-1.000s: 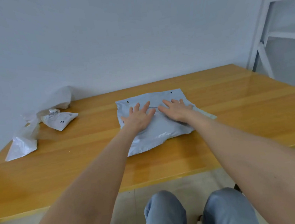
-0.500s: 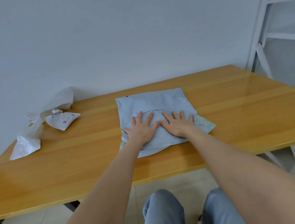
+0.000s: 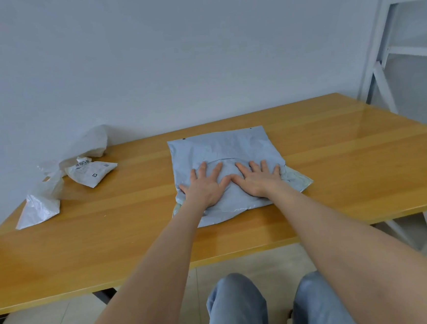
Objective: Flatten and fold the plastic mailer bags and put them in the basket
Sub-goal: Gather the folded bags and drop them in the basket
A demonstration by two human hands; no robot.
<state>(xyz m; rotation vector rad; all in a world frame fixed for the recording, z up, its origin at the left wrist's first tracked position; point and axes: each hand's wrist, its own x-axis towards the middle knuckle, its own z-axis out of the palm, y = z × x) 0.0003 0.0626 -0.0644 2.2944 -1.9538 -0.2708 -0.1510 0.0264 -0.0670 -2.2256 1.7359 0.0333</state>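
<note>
Grey mailer bag [image 3: 221,148] lies on the table [image 3: 347,151], left hand [image 3: 205,185] and right hand [image 3: 258,181] pressing it with spread fingers

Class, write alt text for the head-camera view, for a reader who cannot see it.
The left hand and right hand press flat on a pale blue mailer bag on a wooden table. At far left lie crumpled white bags.
</note>
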